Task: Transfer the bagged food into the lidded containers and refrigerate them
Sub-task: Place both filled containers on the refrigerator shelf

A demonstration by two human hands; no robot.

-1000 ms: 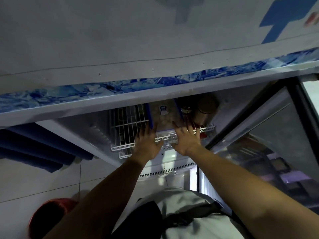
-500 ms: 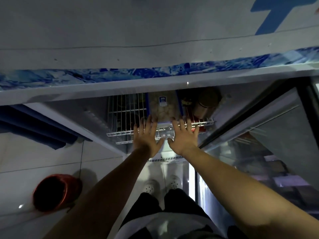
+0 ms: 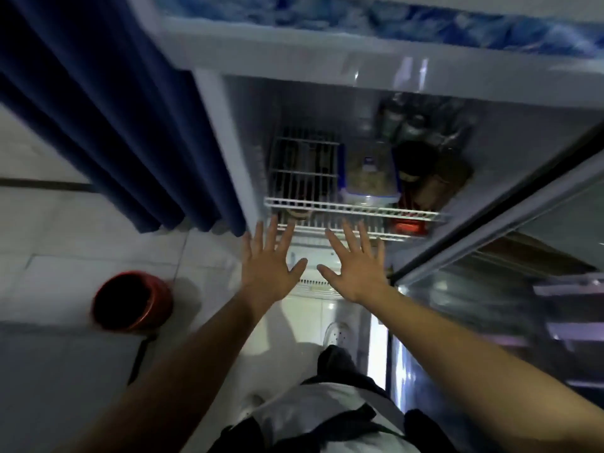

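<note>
A clear lidded container [image 3: 368, 178] with blue clips and brownish food inside sits on the white wire shelf [image 3: 353, 209] of the open fridge. My left hand [image 3: 269, 261] and my right hand [image 3: 354, 264] hover side by side just in front of and below that shelf. Both have straight, spread fingers and hold nothing. Neither touches the container.
Dark jars and bottles [image 3: 421, 152] stand right of the container. The glass fridge door [image 3: 523, 256] swings open at the right. A blue curtain [image 3: 108, 119] hangs at the left. A red bucket [image 3: 132, 302] stands on the tiled floor at lower left.
Both hands have let go of the container and drawn back from the shelf, fingers spread. The view has tilted downward, showing more of the floor and curtain.
</note>
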